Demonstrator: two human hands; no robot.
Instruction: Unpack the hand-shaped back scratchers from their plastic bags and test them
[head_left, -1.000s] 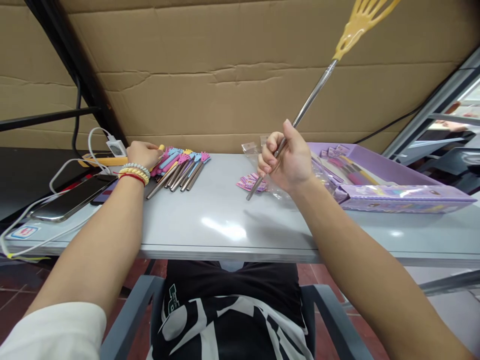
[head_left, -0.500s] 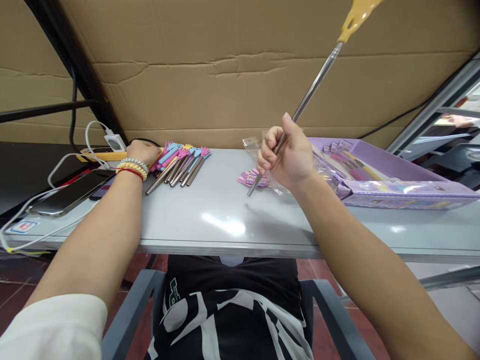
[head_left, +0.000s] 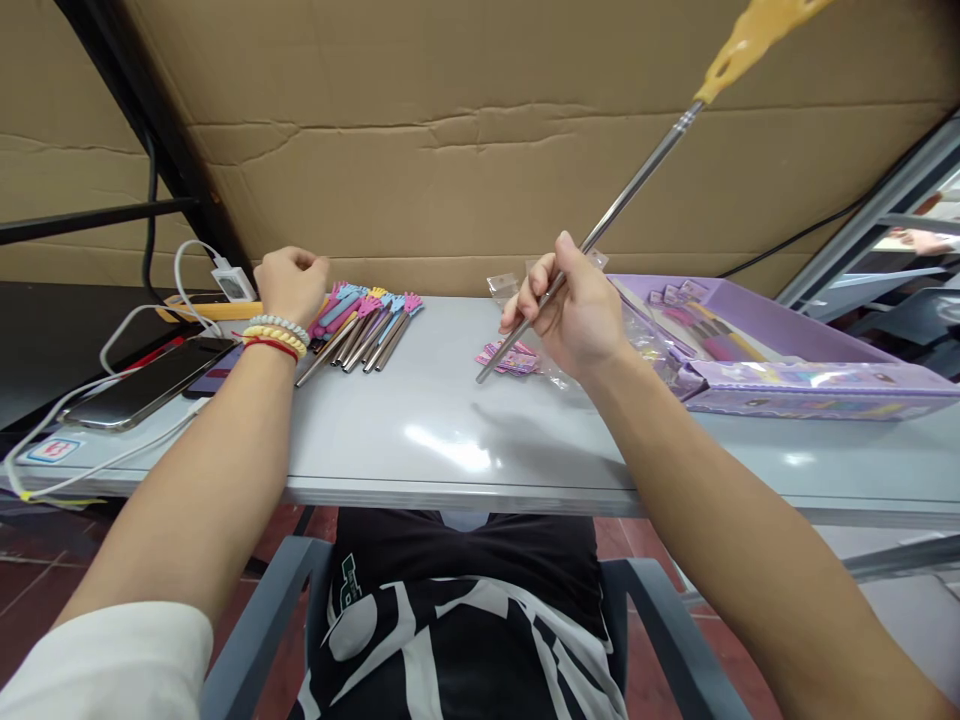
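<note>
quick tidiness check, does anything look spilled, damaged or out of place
Nothing looks spilled. The cardboard behind the desk has rough horizontal creases, as if bent. Purple cards lie loosely fanned near the right hand, a bit untidy. Otherwise nothing stands out.

Have a glossy light-grey table (head_left: 360, 440). Carries, left to right: small sticker (head_left: 54, 450), dark phone (head_left: 154, 385), pile of metal sticks (head_left: 379, 342) with pink, blue and yellow tops, small pink cards (head_left: 525, 363), clear plastic bags (head_left: 501, 288) just beside, open purple box (head_left: 795, 390).
</note>
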